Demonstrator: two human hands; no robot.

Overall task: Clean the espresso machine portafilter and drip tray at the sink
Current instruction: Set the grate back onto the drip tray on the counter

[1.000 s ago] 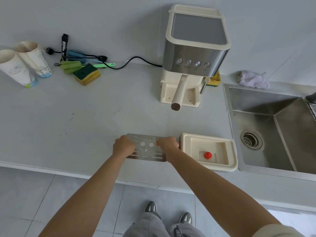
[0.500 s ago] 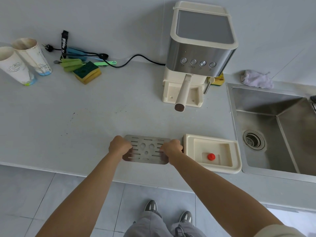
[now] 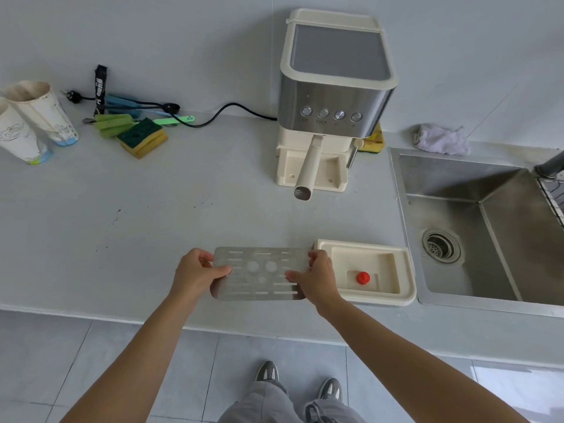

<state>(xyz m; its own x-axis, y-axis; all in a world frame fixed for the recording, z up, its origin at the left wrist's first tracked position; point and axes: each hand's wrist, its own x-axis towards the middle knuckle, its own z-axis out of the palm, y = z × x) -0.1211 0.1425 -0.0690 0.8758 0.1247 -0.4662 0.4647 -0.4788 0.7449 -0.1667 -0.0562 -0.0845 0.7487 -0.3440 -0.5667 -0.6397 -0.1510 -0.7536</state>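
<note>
Grate is gripped at both short ends by left hand & right hand, long axis along counter's front edge; sink lies rightward.

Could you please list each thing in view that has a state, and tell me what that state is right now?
Metal grate: off its tray, held at both ends.
Left hand: closed on the grate.
Right hand: closed on the grate.
Drip tray: uncovered, on the counter beside the sink.
Red float: upright inside the tray.
Portafilter: locked in the machine.
Sink: no dishes inside.
Plug: lying unplugged.
</note>
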